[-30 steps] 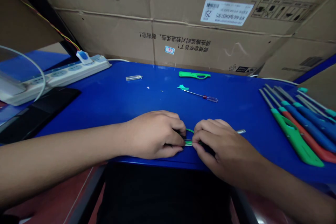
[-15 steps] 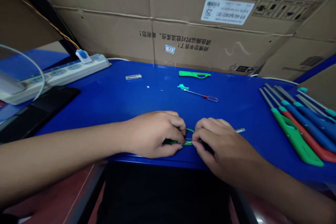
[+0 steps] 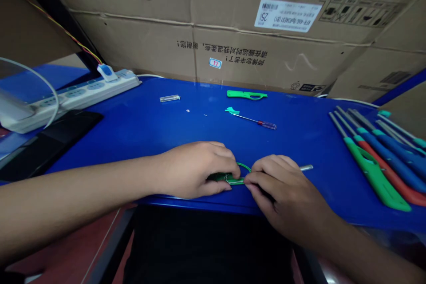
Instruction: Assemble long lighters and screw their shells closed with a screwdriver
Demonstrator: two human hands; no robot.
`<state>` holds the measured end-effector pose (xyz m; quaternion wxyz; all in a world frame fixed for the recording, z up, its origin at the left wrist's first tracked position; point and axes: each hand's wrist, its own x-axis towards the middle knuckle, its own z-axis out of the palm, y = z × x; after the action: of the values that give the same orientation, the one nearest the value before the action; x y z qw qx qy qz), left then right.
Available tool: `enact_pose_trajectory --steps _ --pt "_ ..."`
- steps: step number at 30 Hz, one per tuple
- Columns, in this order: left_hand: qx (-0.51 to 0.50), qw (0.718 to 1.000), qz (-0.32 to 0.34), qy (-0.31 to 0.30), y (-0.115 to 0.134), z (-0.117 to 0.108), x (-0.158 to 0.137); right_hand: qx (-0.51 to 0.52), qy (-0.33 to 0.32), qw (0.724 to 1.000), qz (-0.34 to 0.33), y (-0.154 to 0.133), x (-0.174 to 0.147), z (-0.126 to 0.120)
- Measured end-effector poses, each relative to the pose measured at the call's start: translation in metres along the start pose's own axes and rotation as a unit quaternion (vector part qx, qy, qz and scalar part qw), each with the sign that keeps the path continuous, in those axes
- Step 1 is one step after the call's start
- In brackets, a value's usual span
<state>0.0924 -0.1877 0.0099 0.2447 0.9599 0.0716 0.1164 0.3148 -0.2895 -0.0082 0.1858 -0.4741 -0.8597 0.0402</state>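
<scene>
An opened green stick lighter lies near the front edge of the blue table, its inner side facing up with a thin wire showing. My left hand is closed around its handle end, thumb in front and fingers behind. My right hand pinches at the trigger-loop end with thumb and forefinger; the pinched spot is hidden. Beyond the right hand, the tip of a metal tube sticks out. Farther back lie a loose green half shell, a teal plastic piece, a screwdriver and a clear fuel tank.
Several stick lighters in green, orange and blue lie at the right. At the left are a white power strip and a black flat object. A large cardboard box stands behind the table.
My left fingers have loosened and shifted slightly, so more of the lighter's inside shows. My right hand has moved slightly down and right, still pinching at the lighter.
</scene>
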Motion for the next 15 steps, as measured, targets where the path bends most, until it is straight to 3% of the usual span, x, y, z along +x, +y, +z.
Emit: enact_pose_trajectory --steps 4,9,15 --pt "-0.016 1.0 0.015 -0.008 -0.002 -0.003 -0.002 -0.045 -0.004 0.999 -0.006 -0.005 0.001 0.001" --pt "0.07 0.997 0.043 -0.011 -0.002 -0.01 -0.01 -0.065 -0.028 0.997 -0.01 -0.006 0.001 0.002" --pt "0.093 0.995 0.03 -0.031 -0.004 -0.013 -0.014 0.007 -0.049 0.999 0.012 0.002 0.004 -0.002"
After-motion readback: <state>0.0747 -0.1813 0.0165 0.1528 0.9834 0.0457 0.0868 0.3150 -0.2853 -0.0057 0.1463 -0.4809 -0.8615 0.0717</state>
